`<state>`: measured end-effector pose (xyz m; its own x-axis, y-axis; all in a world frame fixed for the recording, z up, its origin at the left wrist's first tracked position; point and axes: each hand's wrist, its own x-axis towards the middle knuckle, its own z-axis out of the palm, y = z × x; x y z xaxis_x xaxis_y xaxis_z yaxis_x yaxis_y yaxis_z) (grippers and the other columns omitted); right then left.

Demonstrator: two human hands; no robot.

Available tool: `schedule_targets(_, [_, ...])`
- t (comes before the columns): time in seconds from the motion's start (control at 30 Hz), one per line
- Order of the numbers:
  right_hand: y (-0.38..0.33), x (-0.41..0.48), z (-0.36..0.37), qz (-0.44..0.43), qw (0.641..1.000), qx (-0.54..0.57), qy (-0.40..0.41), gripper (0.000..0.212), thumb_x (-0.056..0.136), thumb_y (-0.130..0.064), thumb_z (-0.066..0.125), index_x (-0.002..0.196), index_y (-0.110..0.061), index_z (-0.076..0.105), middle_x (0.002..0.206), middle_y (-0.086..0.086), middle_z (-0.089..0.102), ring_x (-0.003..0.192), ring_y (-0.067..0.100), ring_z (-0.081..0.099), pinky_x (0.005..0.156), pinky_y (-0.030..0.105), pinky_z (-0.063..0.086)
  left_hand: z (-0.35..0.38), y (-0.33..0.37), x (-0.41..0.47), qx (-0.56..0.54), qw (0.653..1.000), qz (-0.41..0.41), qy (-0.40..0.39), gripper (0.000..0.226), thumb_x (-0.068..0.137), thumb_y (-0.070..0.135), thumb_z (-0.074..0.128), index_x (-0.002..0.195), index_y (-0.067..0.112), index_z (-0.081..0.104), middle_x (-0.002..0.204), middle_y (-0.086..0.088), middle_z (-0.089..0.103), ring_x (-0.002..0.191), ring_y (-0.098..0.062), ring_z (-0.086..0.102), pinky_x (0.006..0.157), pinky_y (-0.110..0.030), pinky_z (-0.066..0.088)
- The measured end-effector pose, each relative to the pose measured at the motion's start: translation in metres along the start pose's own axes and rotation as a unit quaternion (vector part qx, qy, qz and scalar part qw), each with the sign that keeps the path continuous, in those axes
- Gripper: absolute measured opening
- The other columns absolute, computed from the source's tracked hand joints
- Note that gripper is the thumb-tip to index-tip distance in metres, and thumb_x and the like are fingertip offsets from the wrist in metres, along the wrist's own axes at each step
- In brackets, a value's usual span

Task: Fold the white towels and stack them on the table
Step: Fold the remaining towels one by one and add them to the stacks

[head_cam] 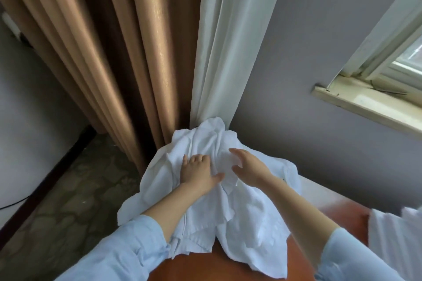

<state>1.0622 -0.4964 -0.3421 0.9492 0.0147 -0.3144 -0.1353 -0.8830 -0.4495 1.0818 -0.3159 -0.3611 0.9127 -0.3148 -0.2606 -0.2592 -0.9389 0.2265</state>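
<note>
Lying in a loose heap, the crumpled white cloth towels [230,217] cover the far part of the reddish-brown wooden tabletop [196,267]. Their long axis runs away from the person, from the near edge toward the corner of the room, where the bunched far tip points. None looks folded yet.

The left hand [198,171] rests palm down on the heap, fingers straight and slightly spread. The right hand [247,164] is just beside it, fingers loosely extended and thumb apart; whether it touches the cloth is unclear. Neither hand pinches anything.

The step appears to be sorting the heap to single out one towel. The next move calls for finding an edge or corner, drawing that towel free and spreading it flat.

More pale cloth [397,237] lies at the tabletop's right. Beyond the heap hang a tan pleated curtain [109,57] and a white sheer curtain [228,52].
</note>
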Motion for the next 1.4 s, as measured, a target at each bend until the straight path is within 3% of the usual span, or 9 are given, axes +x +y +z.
schedule_targets(0.23, [0.018, 0.013, 0.009, 0.045, 0.997, 0.039, 0.042, 0.054, 0.094, -0.026, 0.058, 0.146, -0.03, 0.043, 0.138, -0.008, 0.055, 0.123, 0.015, 0.053, 0.09, 0.029, 0.044, 0.01, -0.01, 0.02, -0.066, 0.996, 0.047, 0.026, 0.02, 0.092, 0.043, 0.057, 0.086, 0.024, 0.053, 0.121, 0.004, 0.052, 0.111, -0.02, 0.052, 0.112, -0.035, 0.027])
schedule_targets(0.33, [0.016, 0.014, 0.006, 0.046, 0.996, 0.063, 0.052, 0.058, 0.094, -0.028, 0.059, 0.148, -0.03, 0.038, 0.128, -0.008, 0.059, 0.115, 0.014, 0.057, 0.084, 0.029, 0.045, 0.003, -0.012, 0.011, -0.214, 0.973, 0.076, 0.043, 0.02, 0.092, 0.034, 0.055, 0.084, 0.015, 0.053, 0.127, 0.01, 0.054, 0.105, -0.019, 0.054, 0.099, -0.037, 0.042])
schedule_targets(0.5, [0.002, -0.006, -0.009, -0.065, 0.994, 0.016, 0.085, 0.082, 0.085, -0.013, 0.064, 0.152, -0.042, 0.026, 0.14, -0.004, 0.037, 0.124, 0.014, 0.043, 0.082, 0.029, 0.047, -0.024, 0.004, -0.03, -0.417, 0.898, 0.134, 0.038, 0.019, 0.082, 0.036, 0.042, 0.068, 0.025, 0.035, 0.061, 0.008, 0.04, 0.058, -0.007, 0.036, 0.054, -0.021, 0.033])
schedule_targets(0.6, [-0.001, -0.028, -0.018, -0.13, 0.986, -0.058, 0.083, 0.029, 0.094, -0.018, 0.061, 0.119, -0.031, 0.067, 0.158, -0.008, 0.029, 0.147, 0.014, 0.021, 0.107, 0.038, 0.04, -0.031, 0.007, -0.056, -0.438, 0.887, 0.118, 0.085, 0.02, 0.083, 0.034, 0.042, 0.069, 0.023, 0.034, 0.059, 0.01, 0.036, 0.057, -0.007, 0.032, 0.056, -0.028, 0.032])
schedule_targets(0.67, [0.0, -0.049, -0.015, -0.134, 0.987, -0.07, 0.057, 0.017, 0.1, -0.028, 0.054, 0.107, -0.028, 0.069, 0.152, -0.011, 0.041, 0.149, 0.013, 0.021, 0.109, 0.037, 0.037, -0.032, 0.006, -0.074, -0.449, 0.882, 0.095, 0.106, 0.02, 0.084, 0.03, 0.043, 0.069, 0.022, 0.034, 0.059, 0.01, 0.036, 0.057, -0.009, 0.033, 0.057, -0.033, 0.033])
schedule_targets(0.77, [-0.006, -0.087, -0.004, -0.097, 0.995, -0.039, 0.0, 0.019, 0.102, -0.032, 0.043, 0.11, -0.031, 0.06, 0.119, -0.009, 0.063, 0.118, 0.02, 0.054, 0.087, 0.036, 0.045, -0.029, 0.011, -0.108, -0.437, 0.888, 0.072, 0.125, 0.021, 0.084, 0.032, 0.042, 0.067, 0.023, 0.033, 0.058, 0.012, 0.036, 0.057, -0.008, 0.033, 0.058, -0.035, 0.034])
schedule_targets(0.9, [-0.008, -0.142, 0.014, -0.08, 0.995, -0.029, -0.049, 0.022, 0.101, -0.032, 0.042, 0.112, -0.03, 0.06, 0.1, -0.01, 0.059, 0.084, 0.014, 0.053, 0.064, 0.024, 0.037, -0.019, 0.027, -0.161, -0.361, 0.925, 0.041, 0.115, 0.02, 0.081, 0.036, 0.039, 0.068, 0.023, 0.03, 0.055, 0.012, 0.034, 0.055, -0.01, 0.03, 0.056, -0.035, 0.032])
schedule_targets(1.27, [0.056, -0.319, 0.083, -0.022, 0.991, 0.059, -0.12, 0.026, 0.093, -0.029, 0.048, 0.098, -0.008, 0.063, 0.08, -0.003, 0.047, 0.074, 0.015, 0.041, 0.066, 0.028, 0.034, 0.057, 0.082, -0.304, -0.229, 0.973, 0.011, 0.009, 0.023, 0.089, 0.035, 0.045, 0.075, 0.023, 0.033, 0.062, 0.009, 0.035, 0.055, -0.012, 0.032, 0.053, -0.03, 0.027])
schedule_targets(1.4, [0.076, -0.371, 0.114, -0.003, 0.985, 0.062, -0.162, 0.023, 0.092, -0.036, 0.05, 0.072, -0.032, 0.061, 0.067, -0.015, 0.05, 0.067, 0.01, 0.043, 0.059, 0.02, 0.034, 0.092, 0.096, -0.345, -0.213, 0.976, 0.017, -0.049, 0.026, 0.09, 0.038, 0.046, 0.075, 0.023, 0.031, 0.065, 0.006, 0.035, 0.058, -0.013, 0.031, 0.056, -0.031, 0.027])
